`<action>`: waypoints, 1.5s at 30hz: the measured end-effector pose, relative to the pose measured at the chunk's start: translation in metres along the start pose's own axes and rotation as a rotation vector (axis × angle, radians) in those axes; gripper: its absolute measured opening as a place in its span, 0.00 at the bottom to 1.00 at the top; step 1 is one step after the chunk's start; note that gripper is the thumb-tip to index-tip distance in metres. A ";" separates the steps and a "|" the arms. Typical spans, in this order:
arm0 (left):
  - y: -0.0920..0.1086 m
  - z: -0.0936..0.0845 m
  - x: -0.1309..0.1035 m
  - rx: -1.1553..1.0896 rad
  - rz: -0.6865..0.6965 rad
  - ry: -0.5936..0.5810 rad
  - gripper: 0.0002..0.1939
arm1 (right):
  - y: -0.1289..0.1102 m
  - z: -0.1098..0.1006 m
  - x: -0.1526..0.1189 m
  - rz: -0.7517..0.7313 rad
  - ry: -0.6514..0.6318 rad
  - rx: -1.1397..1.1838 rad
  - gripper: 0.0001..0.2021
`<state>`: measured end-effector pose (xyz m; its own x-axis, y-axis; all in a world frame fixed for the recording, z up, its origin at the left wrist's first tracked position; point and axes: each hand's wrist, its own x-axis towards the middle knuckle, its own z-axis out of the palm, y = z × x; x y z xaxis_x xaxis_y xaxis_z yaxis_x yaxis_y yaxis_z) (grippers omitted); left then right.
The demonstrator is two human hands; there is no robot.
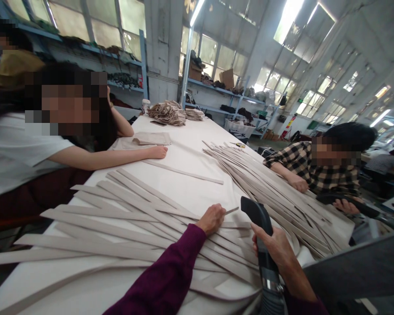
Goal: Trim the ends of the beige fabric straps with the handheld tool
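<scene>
My left hand [212, 218], in a purple sleeve, is closed on a thin strip end [232, 210] that pokes out to its right, over the spread of beige fabric strips [118, 214]. Just to the right, my right hand [276, 245] wraps round the black handle of a hose nozzle [258, 214]. The nozzle's flat tip points up and left, close to the thin strip end but apart from it. A ribbed hose runs down from the handle to the bottom edge.
Across the white table [197, 155] lie a long bundle of strips [269, 188], folded cloth [153, 138] and stacked cloth pieces [167, 112]. A person's forearm [118, 160] rests at the left; a person in a checked shirt [293, 159] touches the bundle at the right.
</scene>
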<state>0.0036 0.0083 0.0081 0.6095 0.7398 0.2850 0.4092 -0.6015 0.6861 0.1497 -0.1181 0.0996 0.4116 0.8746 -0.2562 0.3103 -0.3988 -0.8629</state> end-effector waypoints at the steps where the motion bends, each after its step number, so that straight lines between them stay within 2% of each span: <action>1: 0.002 0.001 0.001 -0.075 -0.039 0.030 0.12 | -0.001 0.000 -0.001 0.002 -0.004 -0.003 0.17; 3: 0.006 0.002 0.004 -0.342 -0.119 0.043 0.15 | -0.001 0.001 -0.002 0.005 -0.015 -0.011 0.18; 6: 0.012 0.005 0.005 -0.930 -0.257 0.024 0.16 | 0.000 0.006 -0.006 -0.010 -0.038 -0.022 0.18; 8: 0.014 0.008 0.006 -1.149 -0.313 0.039 0.24 | 0.001 0.013 -0.009 -0.043 -0.061 -0.036 0.17; 10: 0.015 0.010 0.006 -1.250 -0.340 0.075 0.30 | 0.001 0.020 -0.011 -0.058 -0.085 -0.047 0.17; 15: 0.013 0.014 0.006 -1.323 -0.265 0.107 0.32 | -0.008 0.033 0.001 -0.091 -0.069 -0.042 0.16; 20: 0.010 0.021 0.004 -1.310 -0.225 0.029 0.31 | -0.027 0.031 0.026 -0.106 0.005 -0.037 0.16; 22: 0.010 0.021 0.004 -1.331 -0.246 0.044 0.33 | -0.029 0.027 0.030 -0.103 0.017 -0.032 0.16; 29: 0.013 0.016 0.008 -1.420 -0.378 0.137 0.37 | -0.012 0.021 0.008 -0.081 -0.023 -0.045 0.18; 33: 0.012 0.018 0.007 -1.404 -0.316 0.122 0.35 | -0.010 0.030 -0.002 -0.081 -0.062 -0.058 0.17; 39: 0.010 0.022 0.006 -1.308 -0.177 0.081 0.32 | -0.019 0.039 0.011 -0.117 -0.053 -0.068 0.16; 45: 0.007 0.022 0.008 -1.328 -0.203 0.143 0.36 | -0.017 0.040 0.006 -0.129 -0.064 -0.096 0.18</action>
<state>0.0264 0.0029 0.0003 0.5087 0.8536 0.1125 -0.5269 0.2053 0.8248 0.1121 -0.0953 0.0953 0.3091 0.9346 -0.1761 0.4387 -0.3044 -0.8455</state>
